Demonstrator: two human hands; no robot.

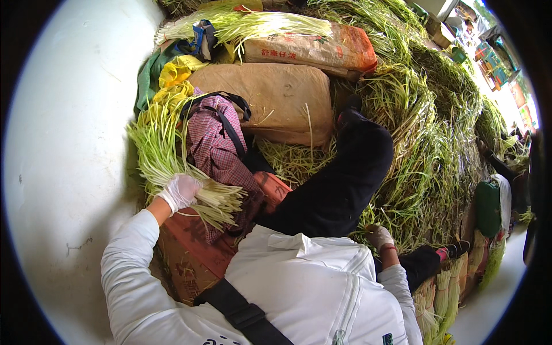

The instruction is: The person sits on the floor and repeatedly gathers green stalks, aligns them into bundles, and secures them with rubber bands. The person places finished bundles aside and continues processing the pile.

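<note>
My left hand (180,192), in a thin white glove, is closed around a bunch of pale-stemmed green stalks (222,200) that look like garlic chives. Their cut white ends point right, and the leaves trail up along the wall. Beneath the bunch, a red-checked cloth (215,125) with black straps lies over my leg. On my other side, my right hand (379,236), also gloved, is low beside my thigh at the edge of a heap of loose green leaves (427,172). Its fingers are partly hidden, so whether they grip anything is unclear.
A white wall (77,142) rises close on my left. Ahead lie a brown wrapped bale (276,99) and a printed sack (310,49) topped with pale stalks (276,25). Tied bundles (442,293) stand at lower right. Another person's arm (498,164) shows at far right.
</note>
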